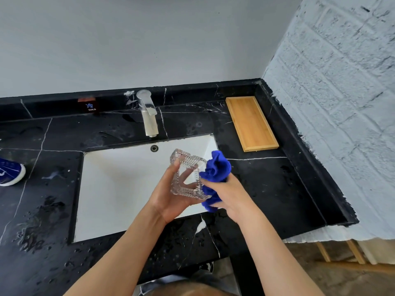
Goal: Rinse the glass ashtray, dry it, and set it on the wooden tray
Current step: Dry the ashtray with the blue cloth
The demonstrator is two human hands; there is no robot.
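Note:
The square cut-glass ashtray (186, 177) is held tilted on its edge above the right part of the white sink (111, 184). My left hand (171, 197) grips it from below and from the left. My right hand (228, 195) clutches a bunched blue cloth (215, 169) that presses against the ashtray's right side. The wooden tray (251, 123) lies on the black counter at the back right, with nothing on it.
A chrome faucet (148, 113) stands behind the sink; no water is visible running. The black marble counter (267, 189) is wet with droplets at the left and front. A blue and white object (9, 171) lies at the left edge. A rough white wall (337, 103) borders the right.

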